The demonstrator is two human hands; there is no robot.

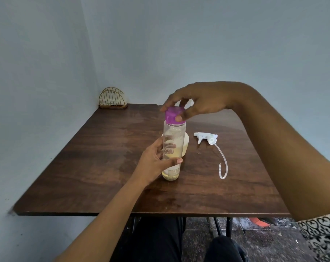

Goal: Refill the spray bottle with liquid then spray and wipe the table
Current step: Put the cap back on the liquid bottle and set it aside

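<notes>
L hand (153, 163) grips clear bottle (174, 132) (upright), R hand (200, 103) pinches its purple cap (171, 114).

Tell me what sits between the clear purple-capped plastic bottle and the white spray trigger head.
Head view: a pale cream container peeking from behind the bottle, then bare brown wooden tabletop.

1. Left arm: bare forearm, enters from the lower left and rises toward the centre; wrist roughly straight.
2. Left hand (154, 159): fingers curled round the lower body of the clear bottle (174, 133), thumb across its near side.
3. Right arm: enters from the right edge, elbow raised, forearm bare; patterned sleeve (322, 237) at the lower right; wrist bent downward.
4. Right hand (198, 103): above the left hand, fingertips and thumb pinching the purple cap (174, 115).
</notes>
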